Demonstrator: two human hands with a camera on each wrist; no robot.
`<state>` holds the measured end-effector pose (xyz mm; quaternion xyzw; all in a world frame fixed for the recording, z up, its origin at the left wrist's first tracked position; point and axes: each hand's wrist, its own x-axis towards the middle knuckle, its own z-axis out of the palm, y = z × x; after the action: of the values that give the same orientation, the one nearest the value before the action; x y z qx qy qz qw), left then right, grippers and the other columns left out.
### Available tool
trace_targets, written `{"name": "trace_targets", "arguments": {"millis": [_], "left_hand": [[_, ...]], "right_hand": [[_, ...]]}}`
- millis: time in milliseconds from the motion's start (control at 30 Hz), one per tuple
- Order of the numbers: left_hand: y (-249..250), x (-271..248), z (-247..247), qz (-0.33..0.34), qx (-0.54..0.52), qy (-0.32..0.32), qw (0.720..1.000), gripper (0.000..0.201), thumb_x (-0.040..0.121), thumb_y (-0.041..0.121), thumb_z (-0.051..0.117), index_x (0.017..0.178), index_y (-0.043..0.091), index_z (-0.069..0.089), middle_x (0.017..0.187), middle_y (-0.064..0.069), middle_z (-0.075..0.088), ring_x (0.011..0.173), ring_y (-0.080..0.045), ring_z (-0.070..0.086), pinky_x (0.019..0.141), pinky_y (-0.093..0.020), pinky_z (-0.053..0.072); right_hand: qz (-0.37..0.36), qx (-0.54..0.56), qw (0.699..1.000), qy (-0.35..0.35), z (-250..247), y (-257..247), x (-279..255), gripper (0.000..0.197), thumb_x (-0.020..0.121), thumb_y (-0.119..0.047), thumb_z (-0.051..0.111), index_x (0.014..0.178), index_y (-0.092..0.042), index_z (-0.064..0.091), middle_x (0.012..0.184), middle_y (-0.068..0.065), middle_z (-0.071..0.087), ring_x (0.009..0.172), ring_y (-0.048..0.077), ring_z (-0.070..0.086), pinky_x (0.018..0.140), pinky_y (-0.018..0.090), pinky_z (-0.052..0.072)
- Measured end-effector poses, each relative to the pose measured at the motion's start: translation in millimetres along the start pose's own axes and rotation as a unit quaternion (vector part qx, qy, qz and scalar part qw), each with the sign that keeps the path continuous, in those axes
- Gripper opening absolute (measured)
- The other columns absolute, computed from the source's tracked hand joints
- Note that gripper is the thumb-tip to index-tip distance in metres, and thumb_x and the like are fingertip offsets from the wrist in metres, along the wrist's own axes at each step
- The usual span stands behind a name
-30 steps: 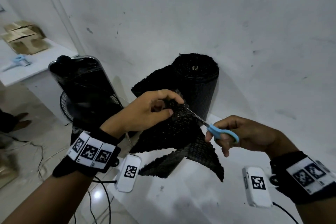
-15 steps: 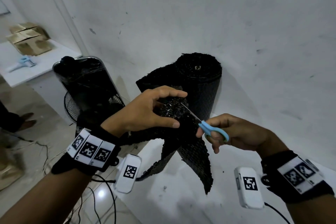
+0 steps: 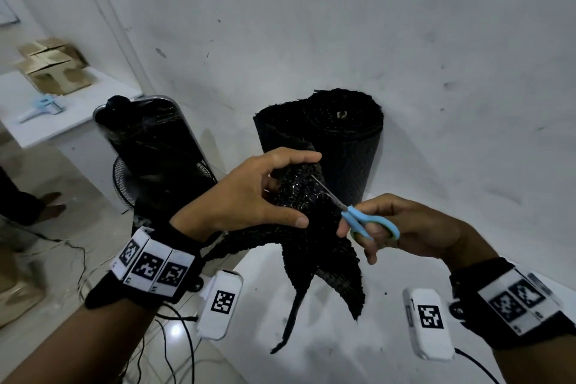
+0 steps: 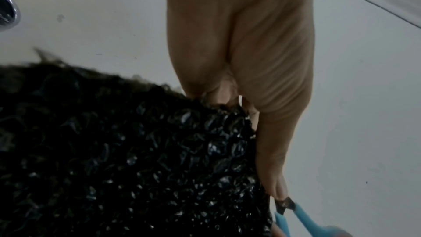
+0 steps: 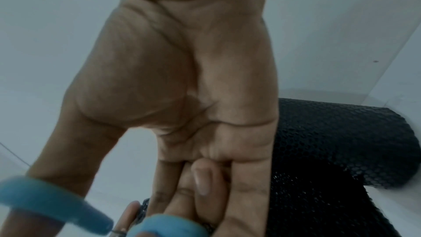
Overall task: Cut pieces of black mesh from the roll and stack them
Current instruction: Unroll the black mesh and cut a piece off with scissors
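Pinching the loose mesh sheet (image 3: 311, 196) from the roll (image 3: 349, 146), the left hand (image 3: 249, 193) is steadying it while the right hand (image 3: 402, 227) is gripping blue scissors (image 3: 364, 218) cutting it.

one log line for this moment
step: cutting mesh | left hand: holds mesh | right hand: scissors | roll: upright

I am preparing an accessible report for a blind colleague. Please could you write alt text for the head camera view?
A person's right hand cuts black mesh with blue-handled scissors while the left hand grips the mesh beside the blades. The mesh roll stands upright behind, against a white wall; cut flaps hang below the hands.
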<state>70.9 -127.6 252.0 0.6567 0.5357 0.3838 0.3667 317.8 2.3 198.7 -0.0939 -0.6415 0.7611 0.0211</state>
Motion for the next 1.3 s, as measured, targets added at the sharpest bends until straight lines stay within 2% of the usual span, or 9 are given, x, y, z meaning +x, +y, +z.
{"name": "trace_targets", "arguments": {"millis": [167, 267, 400, 500, 667, 833, 933, 1067, 1300], "left_hand": [[4.9, -0.5, 1.3, 0.006, 0.008, 0.011, 1.000, 0.083, 0.071, 0.008, 0.089, 0.142, 0.023, 0.051, 0.141, 0.012, 0.052, 0.100, 0.006, 0.063, 0.079, -0.018, 0.053], [5.3, -2.3, -1.4, -0.008, -0.039, 0.004, 0.999, 0.084, 0.069, 0.004, 0.089, 0.142, 0.024, 0.052, 0.140, 0.009, 0.055, 0.096, -0.012, 0.071, 0.079, -0.030, 0.060], [6.2, -3.8, 0.5, -0.006, -0.013, -0.010, 1.000, 0.085, 0.068, 0.006, 0.090, 0.142, 0.025, 0.051, 0.142, 0.013, 0.053, 0.081, -0.002, 0.067, 0.071, -0.020, 0.054], [6.9, -3.9, 0.4, -0.009, 0.009, -0.005, 1.000, 0.086, 0.066, 0.011, 0.092, 0.140, 0.031, 0.053, 0.142, 0.017, 0.052, 0.063, -0.001, 0.055, 0.063, -0.016, 0.049], [8.1, -4.5, 1.4, -0.023, 0.012, -0.010, 1.000, 0.088, 0.063, 0.013, 0.094, 0.139, 0.035, 0.054, 0.138, 0.017, 0.055, 0.058, -0.007, 0.053, 0.060, -0.021, 0.052], [7.1, -5.5, 3.4, -0.038, 0.021, -0.022, 0.999, 0.090, 0.061, 0.015, 0.096, 0.138, 0.038, 0.054, 0.137, 0.017, 0.055, 0.063, -0.015, 0.061, 0.064, -0.029, 0.057], [7.6, -6.0, 4.6, -0.044, 0.014, -0.028, 0.999, 0.093, 0.060, 0.013, 0.096, 0.138, 0.038, 0.053, 0.127, 0.019, 0.061, 0.066, -0.028, 0.066, 0.064, -0.037, 0.060], [8.7, -5.9, 7.0, -0.048, 0.018, -0.026, 0.998, 0.092, 0.060, 0.009, 0.096, 0.138, 0.033, 0.054, 0.128, 0.022, 0.058, 0.051, -0.003, 0.053, 0.054, -0.017, 0.048], [5.5, -5.3, 13.4, -0.046, 0.000, -0.043, 0.998, 0.094, 0.060, 0.006, 0.095, 0.140, 0.030, 0.052, 0.135, 0.016, 0.053, 0.054, -0.004, 0.060, 0.054, -0.016, 0.049]], "right_hand": [[-0.007, -0.008, 1.000, 0.002, -0.1, -3.8, 2.7, 0.041, 0.085, -0.035, 0.074, 0.111, -0.004, 0.070, 0.073, 0.003, 0.057, 0.067, 0.013, 0.054, 0.070, 0.032, 0.054], [-0.005, -0.028, 1.000, 0.009, 0.5, -3.2, 1.2, 0.023, 0.090, -0.015, 0.064, 0.110, -0.006, 0.072, 0.071, -0.001, 0.056, 0.065, 0.011, 0.052, 0.069, 0.031, 0.054], [0.012, -0.019, 1.000, -0.013, 1.9, -9.3, 2.8, 0.041, 0.084, -0.035, 0.074, 0.112, -0.006, 0.071, 0.073, 0.002, 0.058, 0.069, 0.014, 0.055, 0.072, 0.032, 0.054], [0.001, -0.039, 0.999, -0.001, 2.2, -10.9, 4.1, 0.023, 0.090, -0.014, 0.064, 0.110, -0.007, 0.073, 0.071, 0.001, 0.058, 0.065, 0.012, 0.055, 0.071, 0.030, 0.054], [0.017, -0.024, 0.999, -0.019, 4.5, -10.6, 5.9, 0.046, 0.084, -0.035, 0.075, 0.115, -0.003, 0.069, 0.075, 0.004, 0.057, 0.070, 0.013, 0.056, 0.073, 0.033, 0.055], [0.005, -0.040, 0.999, -0.002, 5.1, -11.3, 6.0, 0.022, 0.091, -0.009, 0.060, 0.109, -0.007, 0.073, 0.069, 0.000, 0.060, 0.064, 0.011, 0.056, 0.070, 0.028, 0.054], [0.019, -0.038, 0.999, -0.008, 6.0, -12.5, 6.3, 0.027, 0.090, -0.018, 0.062, 0.112, -0.005, 0.071, 0.071, 0.001, 0.059, 0.067, 0.011, 0.056, 0.072, 0.031, 0.055], [0.012, -0.044, 0.999, -0.006, 7.1, -13.9, 7.3, 0.026, 0.089, -0.016, 0.064, 0.110, -0.004, 0.072, 0.070, 0.002, 0.058, 0.066, 0.011, 0.056, 0.071, 0.031, 0.055], [0.012, -0.040, 0.999, 0.000, 7.3, -9.7, 3.6, 0.026, 0.088, -0.015, 0.064, 0.108, 0.000, 0.072, 0.069, 0.000, 0.060, 0.064, 0.011, 0.057, 0.070, 0.028, 0.054]]}}
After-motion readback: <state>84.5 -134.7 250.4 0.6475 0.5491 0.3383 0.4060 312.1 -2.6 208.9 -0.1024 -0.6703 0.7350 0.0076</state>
